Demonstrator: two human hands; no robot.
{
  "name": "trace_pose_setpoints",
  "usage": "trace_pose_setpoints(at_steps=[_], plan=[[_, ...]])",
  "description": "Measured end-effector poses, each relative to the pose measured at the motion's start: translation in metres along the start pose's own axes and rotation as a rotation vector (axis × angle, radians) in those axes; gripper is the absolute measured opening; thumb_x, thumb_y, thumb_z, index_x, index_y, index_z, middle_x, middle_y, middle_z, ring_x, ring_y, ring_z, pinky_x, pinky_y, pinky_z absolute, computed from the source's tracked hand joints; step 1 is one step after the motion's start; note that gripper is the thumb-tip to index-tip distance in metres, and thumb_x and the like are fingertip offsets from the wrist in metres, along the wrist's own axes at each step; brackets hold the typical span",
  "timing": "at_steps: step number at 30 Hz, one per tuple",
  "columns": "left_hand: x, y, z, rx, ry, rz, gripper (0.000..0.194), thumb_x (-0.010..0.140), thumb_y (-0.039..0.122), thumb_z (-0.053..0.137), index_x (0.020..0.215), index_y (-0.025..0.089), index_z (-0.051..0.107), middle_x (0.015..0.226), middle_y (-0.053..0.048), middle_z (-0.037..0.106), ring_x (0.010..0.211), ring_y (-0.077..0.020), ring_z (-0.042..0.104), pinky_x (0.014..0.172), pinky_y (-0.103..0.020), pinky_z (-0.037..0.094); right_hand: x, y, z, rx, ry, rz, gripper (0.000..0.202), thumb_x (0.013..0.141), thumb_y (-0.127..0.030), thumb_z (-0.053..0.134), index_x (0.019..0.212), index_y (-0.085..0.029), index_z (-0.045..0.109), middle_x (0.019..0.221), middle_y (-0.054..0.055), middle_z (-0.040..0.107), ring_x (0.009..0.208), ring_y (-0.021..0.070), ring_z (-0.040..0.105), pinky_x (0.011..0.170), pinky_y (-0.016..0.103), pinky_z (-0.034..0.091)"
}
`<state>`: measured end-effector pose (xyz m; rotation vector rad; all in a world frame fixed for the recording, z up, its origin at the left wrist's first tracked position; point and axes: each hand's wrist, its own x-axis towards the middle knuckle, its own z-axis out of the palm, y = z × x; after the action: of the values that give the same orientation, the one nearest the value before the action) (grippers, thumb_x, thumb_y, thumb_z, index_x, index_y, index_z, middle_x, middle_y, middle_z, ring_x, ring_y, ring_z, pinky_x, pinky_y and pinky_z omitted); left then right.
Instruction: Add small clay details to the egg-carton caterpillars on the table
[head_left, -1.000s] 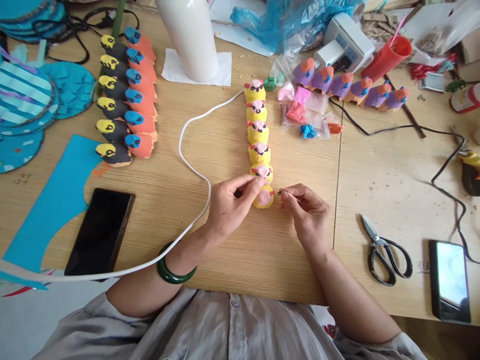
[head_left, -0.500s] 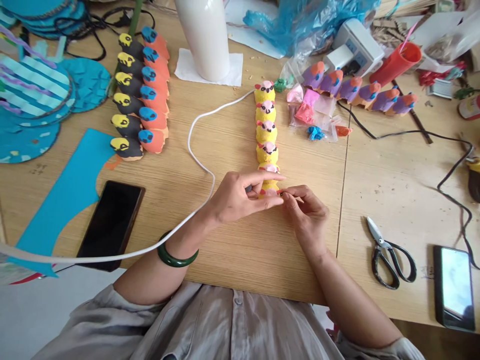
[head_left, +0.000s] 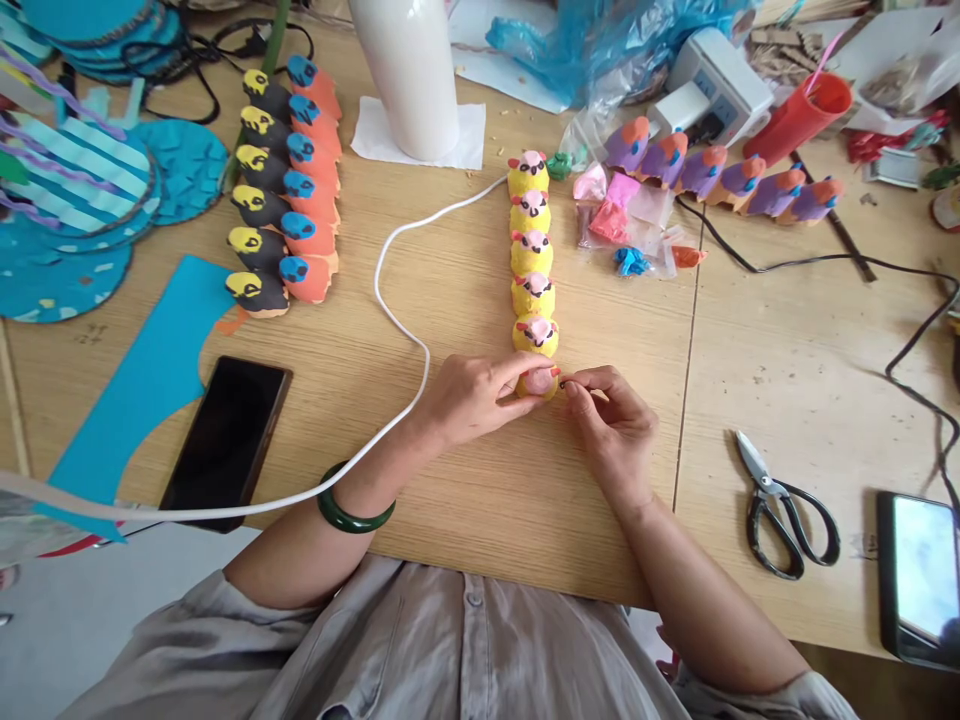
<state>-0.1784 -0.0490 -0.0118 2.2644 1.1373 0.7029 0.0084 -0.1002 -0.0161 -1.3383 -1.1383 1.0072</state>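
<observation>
A row of yellow clay-covered shapes with pink tops and red side bits runs down the middle of the table. Dark marks show on the upper ones; the nearest has a plain pink top. My left hand has its thumb and fingers around this nearest shape, gripping it from the left. Just right of it, my right hand is closed in a pinch on a tiny dark piece. The two hands are apart.
Black-and-yellow shapes and orange-and-blue shapes stand at left. A white cable crosses my left forearm. Scissors and a lit phone lie right; a dark phone lies left. Clay packets lie beyond my right hand.
My left hand's spread thumb and fingers have closed in around the nearest yellow shape, uncovering the one above it. My right hand keeps its pinch in nearly the same place.
</observation>
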Motion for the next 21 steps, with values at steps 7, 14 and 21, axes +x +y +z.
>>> trace_pose_setpoints(at_steps=[7, 14, 21], plan=[[0.006, -0.002, 0.0, -0.15, -0.071, -0.089, 0.031, 0.088, 0.03, 0.074, 0.118, 0.023, 0.075, 0.061, 0.008, 0.052, 0.055, -0.0084, 0.048, 0.06, -0.019, 0.038, 0.001, 0.005, -0.001, -0.047, -0.007, 0.0, 0.013, 0.093, -0.035, 0.072, 0.088, -0.024, 0.073, 0.086, 0.002, 0.07, 0.079, 0.0162, 0.066, 0.066, 0.031, 0.056], [0.005, -0.003, 0.0, -0.2, -0.037, -0.107, 0.033, 0.088, 0.028, 0.071, 0.12, 0.021, 0.074, 0.061, 0.008, 0.044, 0.056, -0.0089, 0.044, 0.062, -0.02, 0.038, 0.002, 0.008, 0.001, -0.048, 0.0, -0.025, 0.012, 0.093, -0.034, 0.072, 0.087, -0.024, 0.072, 0.084, 0.001, 0.069, 0.077, 0.0157, 0.065, 0.066, 0.031, 0.055], [0.003, -0.004, -0.001, -0.228, -0.038, -0.118, 0.037, 0.088, 0.029, 0.071, 0.124, 0.02, 0.073, 0.061, 0.009, 0.04, 0.057, -0.009, 0.042, 0.063, -0.021, 0.038, -0.001, 0.012, -0.001, -0.102, -0.006, -0.055, 0.01, 0.094, -0.034, 0.071, 0.091, -0.025, 0.074, 0.088, 0.003, 0.071, 0.083, 0.0182, 0.066, 0.068, 0.033, 0.056]])
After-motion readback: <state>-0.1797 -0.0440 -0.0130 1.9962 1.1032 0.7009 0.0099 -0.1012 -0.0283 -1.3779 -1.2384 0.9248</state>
